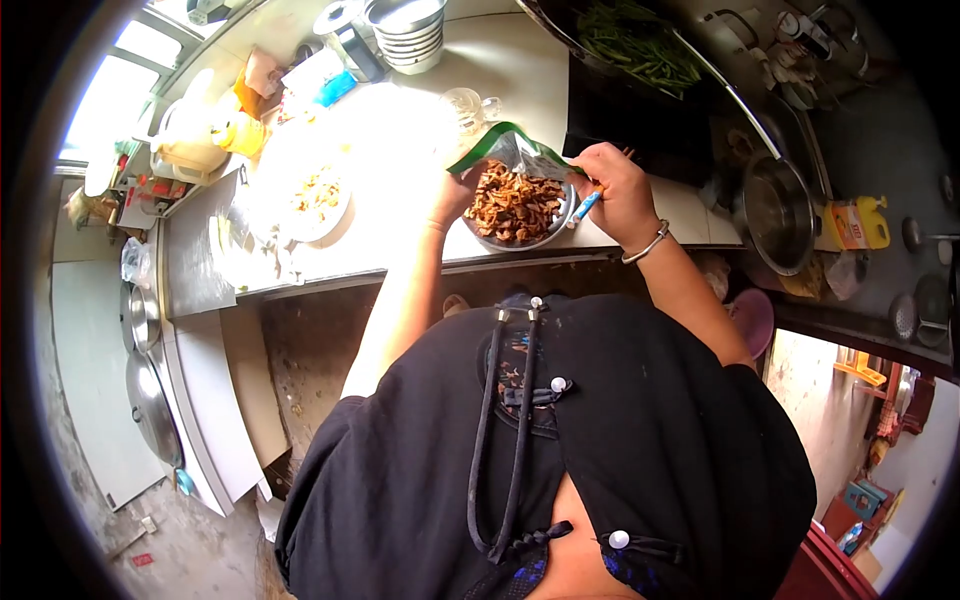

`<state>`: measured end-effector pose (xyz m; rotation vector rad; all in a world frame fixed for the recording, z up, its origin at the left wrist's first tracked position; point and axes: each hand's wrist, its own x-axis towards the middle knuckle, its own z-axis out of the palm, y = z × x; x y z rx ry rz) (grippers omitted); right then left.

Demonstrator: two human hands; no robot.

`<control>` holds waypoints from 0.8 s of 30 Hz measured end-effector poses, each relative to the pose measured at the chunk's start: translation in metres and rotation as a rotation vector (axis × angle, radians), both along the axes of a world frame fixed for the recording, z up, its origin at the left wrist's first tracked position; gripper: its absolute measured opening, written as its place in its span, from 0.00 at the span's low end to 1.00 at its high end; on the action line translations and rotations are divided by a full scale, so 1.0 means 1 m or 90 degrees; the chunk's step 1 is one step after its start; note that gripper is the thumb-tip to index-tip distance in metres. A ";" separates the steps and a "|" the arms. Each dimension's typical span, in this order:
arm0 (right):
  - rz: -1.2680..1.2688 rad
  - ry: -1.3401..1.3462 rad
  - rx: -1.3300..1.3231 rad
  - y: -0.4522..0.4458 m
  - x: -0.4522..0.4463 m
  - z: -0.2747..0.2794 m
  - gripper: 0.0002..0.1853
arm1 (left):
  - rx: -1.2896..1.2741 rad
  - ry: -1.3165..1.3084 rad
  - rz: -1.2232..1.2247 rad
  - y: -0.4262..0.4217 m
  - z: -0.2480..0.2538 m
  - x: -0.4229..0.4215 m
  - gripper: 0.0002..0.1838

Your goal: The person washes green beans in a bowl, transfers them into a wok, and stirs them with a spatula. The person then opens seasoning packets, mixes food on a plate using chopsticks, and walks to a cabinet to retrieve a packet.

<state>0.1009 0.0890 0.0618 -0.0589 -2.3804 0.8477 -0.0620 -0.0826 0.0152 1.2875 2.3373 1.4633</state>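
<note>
A metal bowl (557, 232) of browned, shredded food (515, 203) sits near the counter's front edge. Above its far side stands a clear bag with a green rim (510, 130), its mouth spread wide. My left hand (452, 197), partly washed out by glare, is closed on the bag's left end. At the other end, my right hand (617, 192) is closed at the bag's right corner. It also grips a thin stick-like utensil with a blue-and-white end (585, 207); its exact kind is unclear. Whether food is inside the bag is hard to tell.
Left on the counter (510, 60) is a white plate of food (322, 205) in strong glare. Glass cups (465, 105) and stacked bowls (410, 40) stand behind. To the right are a wok of green vegetables (640, 45), a metal pan (778, 215) and a yellow jug (862, 222).
</note>
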 end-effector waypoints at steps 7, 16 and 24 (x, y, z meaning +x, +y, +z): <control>0.017 -0.004 0.019 -0.009 -0.009 0.000 0.08 | 0.016 -0.163 0.019 -0.017 -0.022 -0.010 0.10; 0.043 0.007 0.022 -0.017 -0.014 -0.003 0.08 | 0.016 -0.173 0.040 -0.025 -0.009 -0.005 0.09; 0.049 0.019 0.028 -0.018 -0.019 -0.003 0.08 | 0.077 0.138 0.132 -0.019 0.014 -0.001 0.08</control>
